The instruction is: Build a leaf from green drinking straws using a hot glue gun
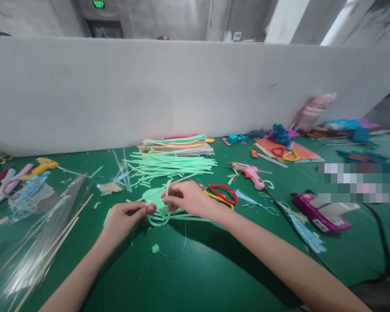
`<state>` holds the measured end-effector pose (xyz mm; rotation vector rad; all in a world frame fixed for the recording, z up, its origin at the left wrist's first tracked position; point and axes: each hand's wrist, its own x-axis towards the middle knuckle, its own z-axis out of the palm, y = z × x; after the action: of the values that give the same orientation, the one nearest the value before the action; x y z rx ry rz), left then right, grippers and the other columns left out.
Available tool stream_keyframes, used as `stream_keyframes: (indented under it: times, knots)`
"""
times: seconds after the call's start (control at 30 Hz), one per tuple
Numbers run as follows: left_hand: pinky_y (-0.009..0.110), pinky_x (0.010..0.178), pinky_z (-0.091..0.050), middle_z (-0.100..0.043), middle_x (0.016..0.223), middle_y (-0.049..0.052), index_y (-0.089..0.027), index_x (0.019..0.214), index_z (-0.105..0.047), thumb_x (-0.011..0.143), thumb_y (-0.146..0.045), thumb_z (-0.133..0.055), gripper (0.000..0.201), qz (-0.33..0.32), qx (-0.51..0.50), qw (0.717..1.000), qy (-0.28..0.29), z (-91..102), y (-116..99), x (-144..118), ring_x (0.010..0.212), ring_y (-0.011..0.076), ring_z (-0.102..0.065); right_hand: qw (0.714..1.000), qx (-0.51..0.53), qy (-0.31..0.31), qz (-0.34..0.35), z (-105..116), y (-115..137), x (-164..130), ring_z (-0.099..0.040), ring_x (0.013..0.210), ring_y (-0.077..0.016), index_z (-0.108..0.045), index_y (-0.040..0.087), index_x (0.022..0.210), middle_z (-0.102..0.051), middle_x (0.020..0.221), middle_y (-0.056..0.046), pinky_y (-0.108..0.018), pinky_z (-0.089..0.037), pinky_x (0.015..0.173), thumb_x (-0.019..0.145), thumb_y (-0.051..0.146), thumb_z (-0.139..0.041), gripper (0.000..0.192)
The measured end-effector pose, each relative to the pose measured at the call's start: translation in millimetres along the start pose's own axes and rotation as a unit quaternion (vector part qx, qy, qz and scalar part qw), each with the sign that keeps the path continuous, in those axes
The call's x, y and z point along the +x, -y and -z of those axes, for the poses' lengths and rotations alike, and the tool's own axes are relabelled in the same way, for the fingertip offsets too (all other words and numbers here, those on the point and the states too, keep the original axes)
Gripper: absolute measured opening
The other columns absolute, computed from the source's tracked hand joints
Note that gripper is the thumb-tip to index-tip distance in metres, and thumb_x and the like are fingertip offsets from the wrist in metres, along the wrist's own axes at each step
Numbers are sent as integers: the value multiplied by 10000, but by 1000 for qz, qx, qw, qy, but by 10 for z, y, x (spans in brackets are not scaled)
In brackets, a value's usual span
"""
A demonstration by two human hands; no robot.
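Observation:
A light green pipe cleaner (158, 224) is bent into a loop between my two hands. My left hand (126, 216) pinches one end of it between thumb and fingertips. On the other side my right hand (185, 197) has its fingers closed on the same strip. Behind the hands lies a mint green piece (153, 196), partly hidden by them. Below, a small green knotted piece (155, 248) rests on the table with a thin clear thread curving from it. Red and yellow handled scissors (225, 193) lie just beyond my right wrist.
Bundles of green pipe cleaners (172, 165) and mixed-colour ones (178, 144) lie ahead. A pink glue gun (251, 173) and a purple tool (321, 214) are on the right, with a black cord. Wooden sticks (52, 260) and a yellow glue gun (40, 169) lie left. A white partition (149, 91) stands behind.

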<state>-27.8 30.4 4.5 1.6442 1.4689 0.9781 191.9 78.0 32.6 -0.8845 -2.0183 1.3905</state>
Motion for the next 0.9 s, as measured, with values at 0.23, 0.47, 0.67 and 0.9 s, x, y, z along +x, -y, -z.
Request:
stream_keyframes:
  times: [0.23, 0.47, 0.67, 0.9]
  knots:
    - [285, 620, -501, -782, 763, 45, -234, 775, -804, 729, -412, -713, 205, -38, 46, 998, -30, -12, -84, -24, 688, 211, -690, 969, -210, 60, 115, -159, 157, -127, -556, 1005, -182, -624, 144, 937, -553, 1015, -83, -272, -483, 821, 875, 108, -564, 94]
    - [257, 578, -439, -703, 646, 8, -209, 746, -776, 731, -394, -716, 195, -28, 35, 999, 6, -38, -140, -25, 592, 160, -607, 978, -170, 38, 113, -166, 227, -160, -482, 1092, -194, -667, 151, 895, -545, 931, -69, -320, -429, 947, 1044, 332, -325, 415]
    - [310, 637, -533, -738, 903, 75, -175, 939, -762, 781, -489, -692, 357, 26, -54, 989, 132, -11, -102, 42, 635, 166, -632, 977, -160, 49, 130, -117, 142, -114, -532, 900, -160, -670, 159, 910, -587, 894, -49, -289, -435, 826, 1044, 398, -323, 443]
    - [289, 640, -549, -707, 1039, 127, -170, 1107, -717, 832, -537, -646, 464, 81, -127, 964, 217, -50, -97, 20, 756, 171, -629, 979, -132, 65, 140, -102, 138, -114, -541, 961, -165, -652, 155, 852, -599, 949, -68, -288, -436, 863, 1028, 468, -330, 482]
